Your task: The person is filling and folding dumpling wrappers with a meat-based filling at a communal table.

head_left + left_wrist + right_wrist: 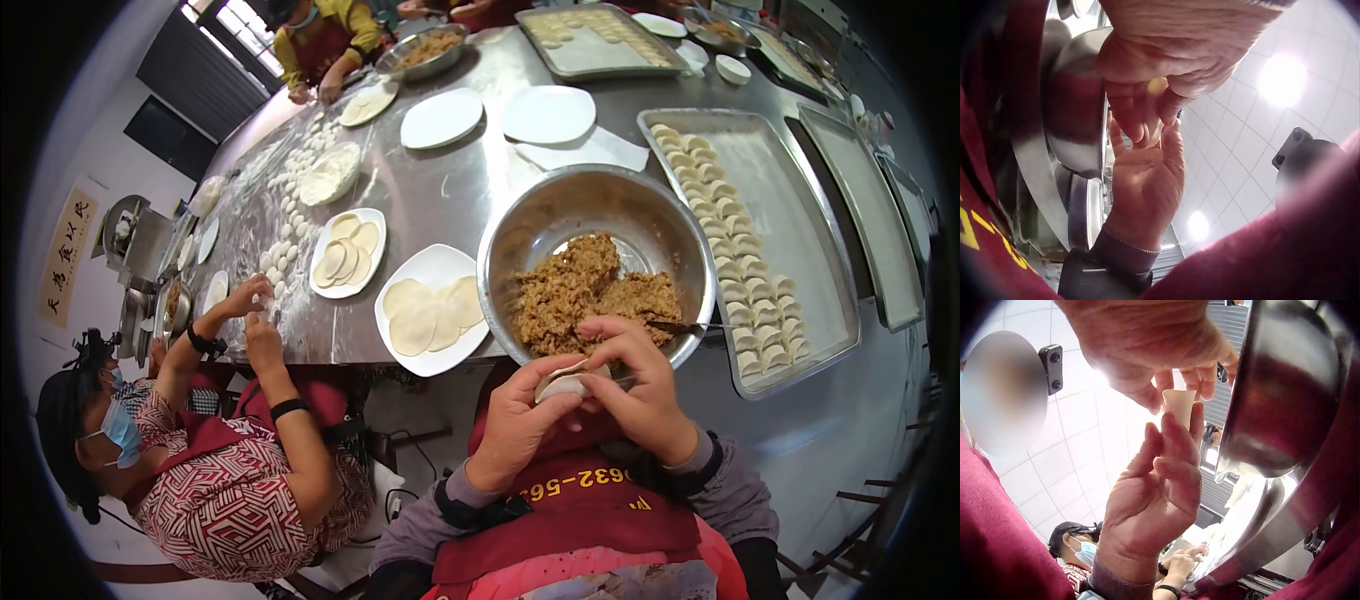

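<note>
Between both hands, in front of the apron, is a half-folded dumpling [566, 383], its pale wrapper curved up around the filling. My left hand [515, 425] pinches one side of it, with the thumb on the near face. From the other side my right hand [645, 392] holds the wrapper's edge with thumb and fingers. The right wrist view shows the pale wrapper [1179, 405] standing up from the left fingertips, the right fingers around its top. Just beyond the hands, a steel bowl [500, 275] contains brown minced filling [565, 290], and a utensil handle [690, 326] lies across its rim.
Left of the bowl, white plates [435, 362] [345, 288] carry round wrappers. A metal tray [825, 290] with rows of dumplings [735, 250] stands to the right. Another person [230, 450] works close on the left, hands over floury dough pieces [285, 250]. Two white plates [548, 113] lie beyond the bowl.
</note>
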The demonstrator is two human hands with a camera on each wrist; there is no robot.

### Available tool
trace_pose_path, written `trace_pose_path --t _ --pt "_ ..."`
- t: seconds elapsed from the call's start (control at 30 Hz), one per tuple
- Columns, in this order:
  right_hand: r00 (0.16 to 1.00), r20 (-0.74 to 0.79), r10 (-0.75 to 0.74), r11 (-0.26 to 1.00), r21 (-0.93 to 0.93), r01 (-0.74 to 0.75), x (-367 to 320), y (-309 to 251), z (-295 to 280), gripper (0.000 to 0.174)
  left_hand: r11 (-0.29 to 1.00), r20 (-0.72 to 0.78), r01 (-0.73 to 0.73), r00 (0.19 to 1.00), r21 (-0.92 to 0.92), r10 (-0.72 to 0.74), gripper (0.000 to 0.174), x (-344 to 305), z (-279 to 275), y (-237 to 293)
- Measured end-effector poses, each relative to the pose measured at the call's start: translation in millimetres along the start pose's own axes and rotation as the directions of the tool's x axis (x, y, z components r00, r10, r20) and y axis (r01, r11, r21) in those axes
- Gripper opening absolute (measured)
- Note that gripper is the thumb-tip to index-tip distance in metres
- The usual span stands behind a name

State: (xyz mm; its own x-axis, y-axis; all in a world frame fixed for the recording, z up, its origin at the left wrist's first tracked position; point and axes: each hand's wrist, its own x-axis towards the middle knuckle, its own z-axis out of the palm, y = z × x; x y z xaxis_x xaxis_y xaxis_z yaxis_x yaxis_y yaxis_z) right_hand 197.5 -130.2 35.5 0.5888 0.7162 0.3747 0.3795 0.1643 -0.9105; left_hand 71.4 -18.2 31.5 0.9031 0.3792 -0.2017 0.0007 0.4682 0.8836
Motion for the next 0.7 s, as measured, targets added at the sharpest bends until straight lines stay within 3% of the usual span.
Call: trace_pose_path --t 0.1,0.2,0.27,0.33,0.53,0.7 --pt "0.962 -0.265 -0.057 0.990 0.106 0.088 -7.0 -4.3 -4.3 0.015 0.996 -0.032 -0.084 0.996 0.031 0.085 0.040 -4.7 1.9 4.8" --pt "0.990 -0.112 0.081 0.993 -0.079 -0.090 -11.9 -5.8 -15.2 0.019 0.973 0.012 -0.224 0.975 0.059 0.223 0.043 -8.6 2.2 9.2" --pt "1.000 -0.002 -0.007 0.990 -0.141 0.006 -16.1 -0.3 -9.5 0.019 0.966 0.006 -0.257 0.966 0.031 0.257 0.046 -12.0 5.3 14.1" --pt "1.000 0.000 0.011 1.000 -0.017 -0.011 -20.9 -0.4 -4.6 0.019 0.964 0.012 -0.262 0.965 0.040 0.262 0.048 -12.3 4.8 13.6" --pt "0.993 -0.100 0.066 0.998 0.005 -0.066 -22.2 -4.8 -2.0 0.020 0.959 0.055 -0.278 0.960 0.050 0.275 0.044 -7.5 2.1 6.6" --pt "0.988 -0.129 -0.079 0.988 -0.145 0.060 -21.5 -4.4 -1.0 0.018 0.954 0.028 -0.279 0.960 0.109 0.278 0.043 -7.7 5.4 4.3"
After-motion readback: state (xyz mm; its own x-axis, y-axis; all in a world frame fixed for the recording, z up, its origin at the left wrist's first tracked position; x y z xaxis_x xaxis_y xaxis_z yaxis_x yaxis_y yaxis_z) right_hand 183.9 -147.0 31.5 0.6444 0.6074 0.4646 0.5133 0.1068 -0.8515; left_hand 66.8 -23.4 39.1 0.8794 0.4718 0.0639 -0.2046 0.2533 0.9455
